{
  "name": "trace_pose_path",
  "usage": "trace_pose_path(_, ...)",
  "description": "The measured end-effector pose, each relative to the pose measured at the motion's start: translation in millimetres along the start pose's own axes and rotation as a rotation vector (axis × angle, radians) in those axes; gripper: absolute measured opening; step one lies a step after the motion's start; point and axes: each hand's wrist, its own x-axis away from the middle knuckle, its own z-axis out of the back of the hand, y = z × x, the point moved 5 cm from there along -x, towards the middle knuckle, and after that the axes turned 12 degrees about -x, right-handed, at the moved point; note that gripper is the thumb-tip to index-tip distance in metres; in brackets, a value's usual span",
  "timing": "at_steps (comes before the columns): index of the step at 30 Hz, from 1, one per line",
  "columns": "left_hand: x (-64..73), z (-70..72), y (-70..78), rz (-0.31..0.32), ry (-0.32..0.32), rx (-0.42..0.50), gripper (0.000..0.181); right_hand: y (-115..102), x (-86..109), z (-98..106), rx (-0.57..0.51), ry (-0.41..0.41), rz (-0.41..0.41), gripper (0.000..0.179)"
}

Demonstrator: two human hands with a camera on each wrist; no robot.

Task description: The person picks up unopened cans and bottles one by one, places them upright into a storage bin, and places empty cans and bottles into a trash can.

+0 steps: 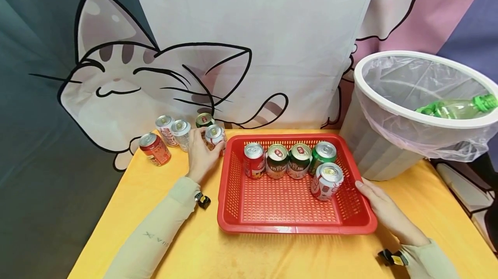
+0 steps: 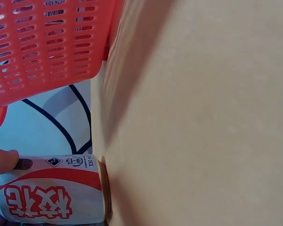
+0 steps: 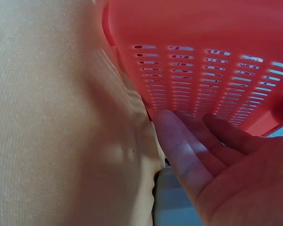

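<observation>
A red plastic basket (image 1: pixel 233 184) sits on the yellow table and holds several drink cans: a row along its far wall (image 1: pixel 276 161) and a white-and-red can (image 1: pixel 327 181) in front at the right. My left hand (image 1: pixel 206 145) reaches left of the basket and grips a white-and-red can (image 1: pixel 215 136) standing among loose cans. In the left wrist view a fingertip (image 2: pixel 2 162) presses that can (image 2: pixel 52 195) beside the basket (image 2: pixel 47 42). My right hand (image 1: pixel 373 194) lies with straight fingers (image 3: pixel 184 150) against the basket's right wall (image 3: pixel 203 47).
Loose cans stand at the table's back left: a red one (image 1: pixel 154 149), a white Coca-Cola one (image 1: pixel 165 128), a silver one (image 1: pixel 180 134), a green one (image 1: pixel 204 120). A white bin (image 1: pixel 389 140) with a clear liner holds a green bottle (image 1: pixel 457 107) at the right.
</observation>
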Motion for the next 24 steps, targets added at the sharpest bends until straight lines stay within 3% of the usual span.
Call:
trace_pose_path(6,7.3,13.1,-5.8,-0.032,-0.014,0.003,0.071,0.1,-0.9,-2.7,0.013,-0.028,-0.022,0.053)
trace_pose_path(12,14.0,35.6,-4.2,-0.059,-0.056,0.004,0.070,-4.0,-2.0,-2.5,0.031,-0.069,-0.004,0.049)
trace_pose_path(17,20.1,60.9,4.9,-0.052,-0.075,0.028,0.072,-9.6,-5.0,-2.1,0.109,-0.107,0.027,0.046)
trace_pose_path(24,25.0,97.4,31.2,-0.104,-0.035,0.101,0.076,-16.7,-13.8,2.3,0.224,-0.057,0.002,0.050)
